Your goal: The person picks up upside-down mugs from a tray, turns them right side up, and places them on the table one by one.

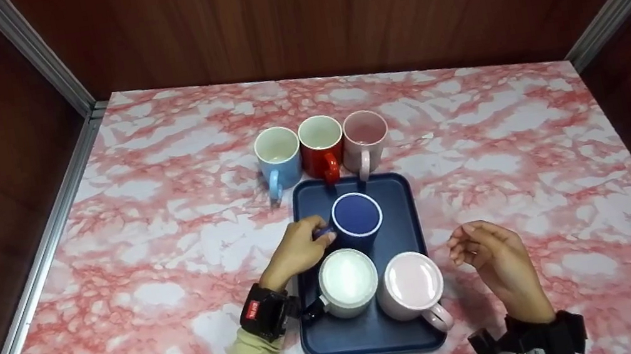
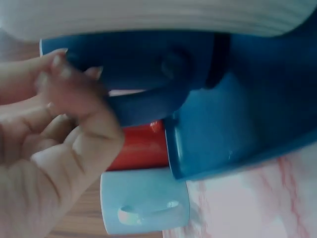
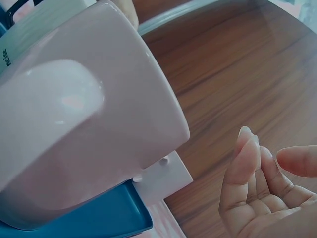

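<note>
A dark blue mug (image 1: 356, 216) with a white rim is at the far half of a navy tray (image 1: 380, 344). My left hand (image 1: 297, 247) holds it by its handle (image 2: 148, 105), fingers curled at the loop. Nearer to me on the tray are a white mug (image 1: 349, 282) with a black handle and a pale pink mug (image 1: 413, 285), its handle pointing to the near right. To the right of the tray, my right hand (image 1: 496, 256) hovers with nothing in it, its fingers loosely bent. The same hand (image 3: 267, 198) shows beside the pink mug (image 3: 109, 99) in the right wrist view.
Beyond the tray, a light blue mug (image 1: 279, 157), a red mug (image 1: 321, 147) and another pink mug (image 1: 365, 140) stand in a row, handles toward me. A red-and-white marbled tabletop (image 1: 175, 250) lies under everything. Brown wood-look panels (image 1: 290, 16) enclose the back and sides.
</note>
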